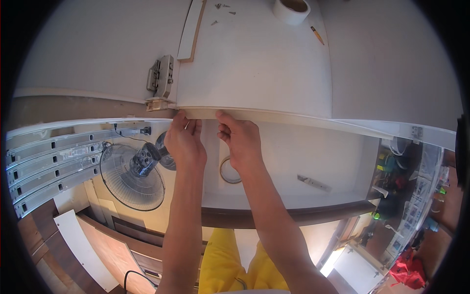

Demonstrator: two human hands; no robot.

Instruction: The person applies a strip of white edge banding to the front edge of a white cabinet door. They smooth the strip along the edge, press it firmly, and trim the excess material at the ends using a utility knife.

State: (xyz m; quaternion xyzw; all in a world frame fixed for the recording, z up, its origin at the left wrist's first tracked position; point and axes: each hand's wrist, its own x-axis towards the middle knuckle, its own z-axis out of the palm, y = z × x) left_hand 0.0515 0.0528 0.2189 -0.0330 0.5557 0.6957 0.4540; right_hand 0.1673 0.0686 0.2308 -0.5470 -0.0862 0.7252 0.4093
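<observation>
Both hands are at the pale front edge (274, 114) of a white cabinet shelf (254, 73). My left hand (187, 142) pinches this edge near its left end, just below a metal hinge (163, 78). A short way to the right, my right hand (241, 139) has its thumb against the same edge, the other fingers curled under. Whether a thin strip lies along the edge under my fingers I cannot tell. Under my hands, an open drawer (289, 147) with a dark brown front holds a tape roll (230, 171), partly hidden by my right wrist, and a utility knife (313, 183).
On the shelf lie a white tape roll (292, 12), a short pencil (317, 35), several screws (223, 7) and a narrow white board (191, 34). A fan (134, 171) and metal rails (54, 159) stand at left. Loose boards (88, 250) lie lower left; a red bag (409, 269) lies lower right.
</observation>
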